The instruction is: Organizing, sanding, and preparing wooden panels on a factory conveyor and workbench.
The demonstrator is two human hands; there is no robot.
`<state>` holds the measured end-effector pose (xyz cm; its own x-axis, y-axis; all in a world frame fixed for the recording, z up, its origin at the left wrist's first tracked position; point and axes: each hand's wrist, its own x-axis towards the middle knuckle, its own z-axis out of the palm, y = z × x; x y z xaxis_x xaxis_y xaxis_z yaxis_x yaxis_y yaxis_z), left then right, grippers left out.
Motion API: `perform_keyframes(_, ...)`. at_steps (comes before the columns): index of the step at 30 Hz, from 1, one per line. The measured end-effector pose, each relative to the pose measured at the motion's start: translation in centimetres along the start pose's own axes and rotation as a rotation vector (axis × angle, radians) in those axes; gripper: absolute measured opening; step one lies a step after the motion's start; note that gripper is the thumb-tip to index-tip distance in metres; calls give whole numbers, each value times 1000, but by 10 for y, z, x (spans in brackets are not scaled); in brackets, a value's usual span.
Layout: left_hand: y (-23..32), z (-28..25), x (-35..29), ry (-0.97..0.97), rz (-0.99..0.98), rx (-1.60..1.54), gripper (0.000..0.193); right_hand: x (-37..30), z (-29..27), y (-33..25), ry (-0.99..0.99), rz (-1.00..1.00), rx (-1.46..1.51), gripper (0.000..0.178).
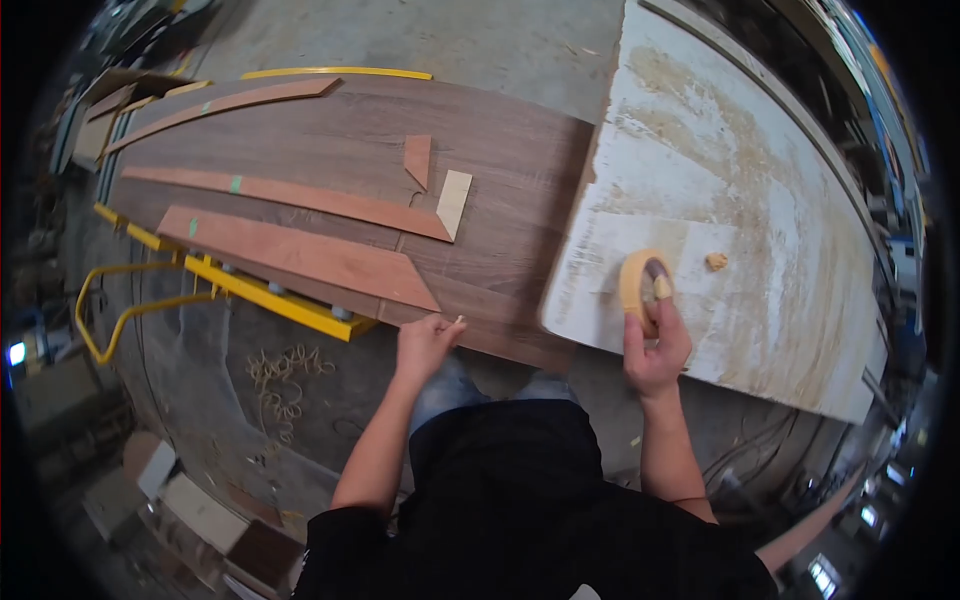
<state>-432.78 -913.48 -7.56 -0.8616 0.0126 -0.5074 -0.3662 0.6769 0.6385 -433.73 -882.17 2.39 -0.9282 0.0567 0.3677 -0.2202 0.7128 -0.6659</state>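
My right hand (658,362) grips a roll of yellowish masking tape (630,287) on edge over the near left part of the white board. A pale yellow covering shows on one of its fingertips. At the near edge of the brown wood-grain panel (500,270), my left hand (425,345) is closed in a pinch. A small pale bit shows at its fingertips, too small to name. Closest to that hand lies a wide reddish wood strip (300,255) with an angled end. Beyond it, a longer strip (300,195) meets a short pale wood piece (456,205) at a slanted joint.
A small reddish offcut (418,160) and another long strip (225,103) lie farther back on the panel. A crumpled yellowish wad (716,262) sits on the stained white board (780,250). Yellow cart rails (280,300) edge the panel, and tangled cord (285,375) lies on the floor.
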Motion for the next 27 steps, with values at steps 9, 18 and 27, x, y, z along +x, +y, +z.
perform_keyframes(9,-49,23,99,-151,464,287,36,13,67,-14,133,198,-388,26)
perform_keyframes(18,-78,62,146,-336,589,67,20,7,75,-21,128,247,-410,39)
perform_keyframes(27,-98,66,136,-379,554,50,40,-17,87,-35,140,281,-390,38)
